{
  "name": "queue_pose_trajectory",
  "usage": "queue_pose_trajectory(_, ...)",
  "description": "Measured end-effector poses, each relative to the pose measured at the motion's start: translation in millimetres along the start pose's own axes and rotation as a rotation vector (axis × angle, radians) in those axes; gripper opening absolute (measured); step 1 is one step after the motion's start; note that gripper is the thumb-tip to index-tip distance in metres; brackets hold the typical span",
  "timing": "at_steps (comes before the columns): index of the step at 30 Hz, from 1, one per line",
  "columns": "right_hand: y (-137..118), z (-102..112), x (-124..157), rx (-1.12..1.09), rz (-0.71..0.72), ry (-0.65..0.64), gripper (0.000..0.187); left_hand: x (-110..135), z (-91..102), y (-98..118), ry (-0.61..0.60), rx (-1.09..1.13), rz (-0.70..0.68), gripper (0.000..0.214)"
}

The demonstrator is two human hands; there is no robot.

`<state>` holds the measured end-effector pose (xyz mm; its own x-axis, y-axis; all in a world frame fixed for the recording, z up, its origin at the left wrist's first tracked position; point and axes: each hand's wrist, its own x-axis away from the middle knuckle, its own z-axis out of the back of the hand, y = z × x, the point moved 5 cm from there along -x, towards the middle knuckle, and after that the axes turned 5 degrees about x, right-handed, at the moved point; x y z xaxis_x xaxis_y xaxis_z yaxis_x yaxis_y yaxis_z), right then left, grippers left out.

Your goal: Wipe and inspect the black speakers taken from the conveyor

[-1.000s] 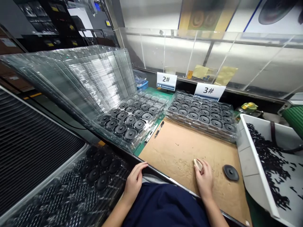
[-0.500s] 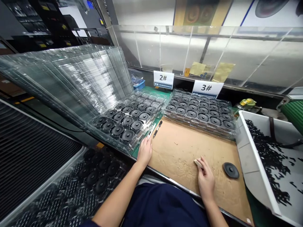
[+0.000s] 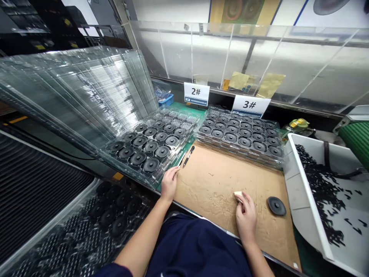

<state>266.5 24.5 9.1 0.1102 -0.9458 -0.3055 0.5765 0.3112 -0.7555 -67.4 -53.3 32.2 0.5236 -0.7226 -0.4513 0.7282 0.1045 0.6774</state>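
Note:
My left hand [image 3: 169,184] rests at the left edge of a brown board, its fingertips closed on the near end of a slim white tool [image 3: 182,158]. The kind of tool is not clear. Beside it lies a black pen [image 3: 188,156]. Over the middle of the board, my right hand [image 3: 245,215] pinches a small cream-coloured block [image 3: 238,195]. To its right, apart from the hand, a black rubber disc [image 3: 276,206] with a raised centre lies flat on the brown board [image 3: 210,192].
Clear trays [image 3: 144,148] of black discs stand at left, and a stack of trays [image 3: 239,132] behind the board. Tall nested clear trays [image 3: 86,88] lean at far left. A white bin [image 3: 309,200] with black scraps stands at right, below a green belt [image 3: 356,134].
My left fingers have closed on the near end of the white tool, which has shifted slightly. The block in my right hand is turned a little. The whole view has shifted slightly.

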Motion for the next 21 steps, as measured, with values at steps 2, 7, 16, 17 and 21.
queue_pose_trajectory(2,-1.9,1.0,-0.1,-0.006,-0.003,0.008,0.032,-0.6,-0.5,1.6,-0.038,0.023,-0.017,0.025)
queue_pose_trajectory(7,-5.0,1.7,-0.4,-0.01,0.001,0.008,0.031,-5.5,-3.7,0.7,-0.114,0.056,-0.032,0.026)
queue_pose_trajectory(16,-2.6,0.4,-2.8,0.035,0.023,-0.045,0.033,-10.3,-15.7,5.6,-0.212,0.04,-0.012,0.027)
queue_pose_trajectory(17,-2.7,0.3,-3.0,0.038,0.027,-0.052,0.033,-10.6,-17.7,6.6,-0.218,0.036,-0.01,0.027)
queue_pose_trajectory(21,-3.1,-0.1,-1.8,0.04,0.032,-0.075,0.033,-13.1,-28.0,9.4,-0.247,0.02,-0.017,0.027)
